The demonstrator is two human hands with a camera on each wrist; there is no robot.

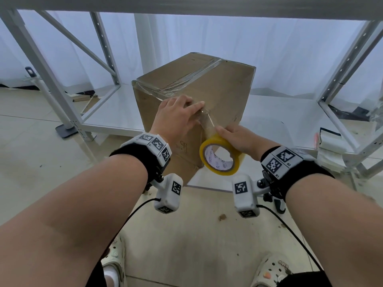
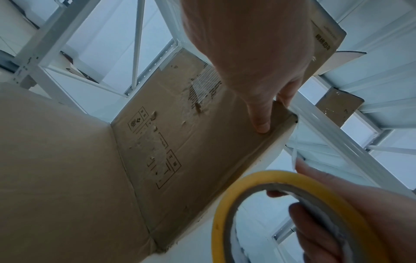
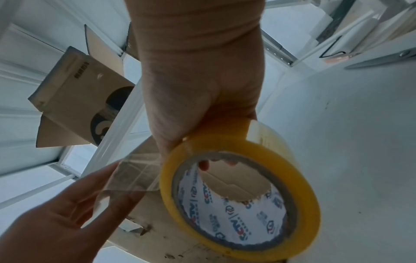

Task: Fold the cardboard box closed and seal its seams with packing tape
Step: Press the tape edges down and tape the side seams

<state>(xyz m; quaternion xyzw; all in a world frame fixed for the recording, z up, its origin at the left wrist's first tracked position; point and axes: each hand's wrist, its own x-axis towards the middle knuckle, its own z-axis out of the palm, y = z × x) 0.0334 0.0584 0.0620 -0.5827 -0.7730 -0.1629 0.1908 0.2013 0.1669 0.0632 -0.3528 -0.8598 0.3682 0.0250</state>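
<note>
A closed brown cardboard box stands on end on the low white shelf, with clear tape along its top seam. My left hand lies flat on the box's near top corner, fingers straight, pressing the tape's free end onto the edge. In the left wrist view my left hand's fingers press on that box edge. My right hand grips the yellow tape roll just below, fingers through its core. A short strip of clear tape stretches from the roll up to the corner.
White metal shelving uprights stand left and right, with a beam overhead. Other cardboard boxes show in the right wrist view. A stack of white items sits at the shelf's right end. My feet in sandals are on the tiled floor.
</note>
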